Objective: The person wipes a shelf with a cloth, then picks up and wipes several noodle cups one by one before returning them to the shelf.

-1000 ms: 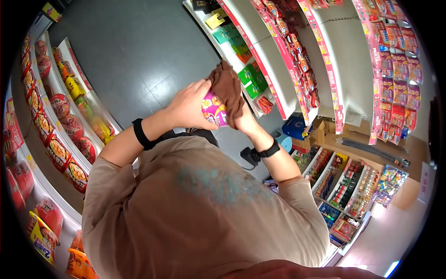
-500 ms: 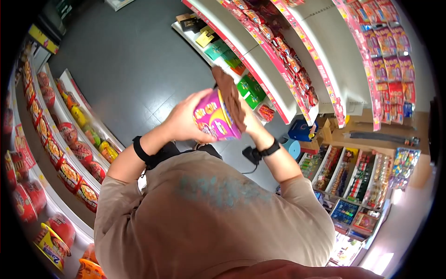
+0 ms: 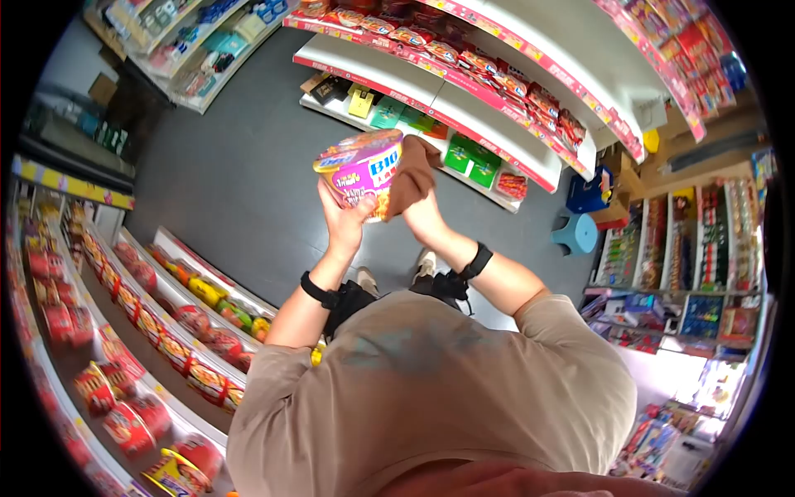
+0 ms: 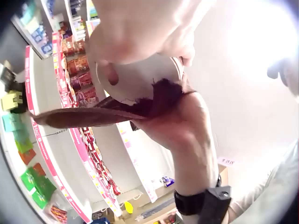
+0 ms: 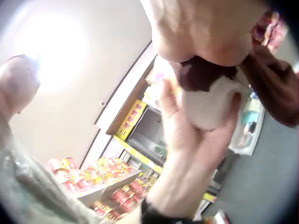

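Observation:
My left hand (image 3: 341,222) grips a purple instant noodle cup (image 3: 348,176) from below, its fingers and thumb around the lower side. The cup is tilted, with its printed lid upward and "BIG" lettering on the side. A brown cloth (image 3: 411,176) is bunched in my right hand (image 3: 422,217) and lies against the cup's right side. In the left wrist view the cup's pale base (image 4: 138,79) shows between the hands, with the cloth (image 4: 93,116) hanging out to one side. From the right wrist, the cloth overlaps the white base (image 5: 205,109).
Shelves of red noodle cups (image 3: 137,427) and bowls curve along the left. Ahead stand white shelves (image 3: 373,68) with red packets (image 3: 476,62) and green boxes (image 3: 470,160). A blue stool (image 3: 577,234) is on the grey floor (image 3: 240,166) at right, near racks of small goods (image 3: 675,236).
The view has turned, so the shelves have shifted. My left hand has rotated the cup from lying sideways to lid upward. The cloth has gone from the lid end to the cup's side.

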A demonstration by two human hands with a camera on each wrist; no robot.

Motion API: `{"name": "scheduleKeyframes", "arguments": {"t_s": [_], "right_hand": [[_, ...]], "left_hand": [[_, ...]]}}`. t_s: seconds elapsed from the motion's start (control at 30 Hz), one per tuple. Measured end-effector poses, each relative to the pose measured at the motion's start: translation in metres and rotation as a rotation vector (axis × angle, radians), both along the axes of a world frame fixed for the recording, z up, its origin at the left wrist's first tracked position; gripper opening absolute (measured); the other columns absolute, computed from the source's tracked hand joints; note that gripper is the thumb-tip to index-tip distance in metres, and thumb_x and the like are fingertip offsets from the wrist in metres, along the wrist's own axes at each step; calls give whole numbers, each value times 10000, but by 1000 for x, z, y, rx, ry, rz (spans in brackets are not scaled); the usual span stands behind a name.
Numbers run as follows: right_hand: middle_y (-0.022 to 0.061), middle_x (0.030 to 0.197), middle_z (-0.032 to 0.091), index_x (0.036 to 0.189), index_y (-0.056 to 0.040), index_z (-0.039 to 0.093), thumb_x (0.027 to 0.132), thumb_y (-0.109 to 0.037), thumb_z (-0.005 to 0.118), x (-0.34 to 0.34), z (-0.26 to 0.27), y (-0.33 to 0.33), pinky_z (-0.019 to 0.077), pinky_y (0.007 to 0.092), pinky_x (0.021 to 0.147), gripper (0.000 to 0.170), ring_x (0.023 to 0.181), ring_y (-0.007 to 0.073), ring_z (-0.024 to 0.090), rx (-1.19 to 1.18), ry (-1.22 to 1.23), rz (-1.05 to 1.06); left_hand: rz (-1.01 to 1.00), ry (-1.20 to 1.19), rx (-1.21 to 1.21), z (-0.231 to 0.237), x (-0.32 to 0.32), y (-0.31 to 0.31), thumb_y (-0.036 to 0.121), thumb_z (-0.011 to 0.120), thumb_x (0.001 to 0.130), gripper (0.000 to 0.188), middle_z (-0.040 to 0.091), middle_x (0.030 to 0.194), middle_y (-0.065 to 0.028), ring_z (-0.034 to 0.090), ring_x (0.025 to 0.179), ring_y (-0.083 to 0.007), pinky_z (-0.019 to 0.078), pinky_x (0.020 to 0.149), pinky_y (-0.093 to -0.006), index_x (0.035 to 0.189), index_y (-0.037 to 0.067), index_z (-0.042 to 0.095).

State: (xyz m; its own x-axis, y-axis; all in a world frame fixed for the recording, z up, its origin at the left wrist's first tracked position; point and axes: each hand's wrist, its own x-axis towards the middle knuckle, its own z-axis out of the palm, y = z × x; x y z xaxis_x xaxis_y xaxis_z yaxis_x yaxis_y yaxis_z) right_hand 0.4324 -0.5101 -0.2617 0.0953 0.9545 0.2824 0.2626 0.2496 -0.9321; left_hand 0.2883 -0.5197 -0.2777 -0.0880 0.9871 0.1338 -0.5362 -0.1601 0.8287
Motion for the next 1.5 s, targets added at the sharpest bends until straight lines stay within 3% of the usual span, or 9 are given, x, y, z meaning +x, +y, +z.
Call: {"name": "scheduleKeyframes", "arguments": {"t_s": [0.07,0.17,0.33,0.47,0.6,0.83,1.0,1.2,1.5], "right_hand": [[140,1204,657,1272,-21,572,1033,-392,509,5,40,15,531,373,957,446,1104,253,643,-296,725,97],[161,1242,653,1289,-58,554,1030,-581,388,35,8,32,553,362,951,607,1086,234,668,-715,1084,417],[25,1065,652,1326,-103,483,1049,-513,427,-2,-5,2,518,297,718,498,853,163,650,-300,758,-3],[80,1096,685,1174,-80,594,1015,-463,496,22,8,32,552,397,866,427,997,214,667,-462,1359,199],[176,1377,590,1329,-35,569,1026,-517,355,17,12,11,433,486,1103,608,1248,318,566,-678,1623,133],[111,1435,537,1410,-44,474,1055,-357,346,6,43,-10,391,437,1131,490,1308,264,511,-531,1467,407],[125,1401,564,1381,-50,508,1055,-354,374,13,40,13,398,436,1122,466,1284,261,534,-533,1474,337],[29,1414,568,1383,-97,522,1049,-382,431,2,29,-19,398,393,1113,448,1298,197,525,-613,1439,409],[110,1392,575,1367,-54,520,1076,-417,323,15,37,7,418,416,1109,506,1272,237,547,-604,1498,234]], "left_hand": [[-115,-13,37,7,2,-6,262,866,738,924,524,1293,-111,560,1183,-197,470,1031,-362,1422,27,292],[-128,67,46,3,12,-14,254,873,733,938,512,1306,-115,544,1207,-204,448,1056,-375,1428,19,288],[70,0,-164,-12,22,16,230,790,844,786,509,1308,-109,535,1190,-189,438,1049,-368,1420,9,304],[-39,-159,19,-1,39,9,248,789,842,804,487,1330,-118,502,1240,-203,417,1076,-373,1429,13,291],[104,209,177,12,58,6,333,935,667,1218,378,1425,-182,435,1322,-270,389,1104,-438,1487,5,95],[124,116,169,19,36,42,102,919,662,1076,424,1363,-173,519,1237,-251,458,1066,-414,1423,43,161],[71,216,234,22,50,20,170,969,588,920,568,1287,-102,561,1200,-210,481,1032,-381,1339,16,462],[193,69,125,15,42,45,108,915,654,819,579,1231,-117,590,1142,-209,495,1012,-384,1312,1,440],[-39,200,182,9,54,37,139,915,668,860,576,1238,-125,602,1146,-217,508,1009,-380,1346,-12,408]]}}
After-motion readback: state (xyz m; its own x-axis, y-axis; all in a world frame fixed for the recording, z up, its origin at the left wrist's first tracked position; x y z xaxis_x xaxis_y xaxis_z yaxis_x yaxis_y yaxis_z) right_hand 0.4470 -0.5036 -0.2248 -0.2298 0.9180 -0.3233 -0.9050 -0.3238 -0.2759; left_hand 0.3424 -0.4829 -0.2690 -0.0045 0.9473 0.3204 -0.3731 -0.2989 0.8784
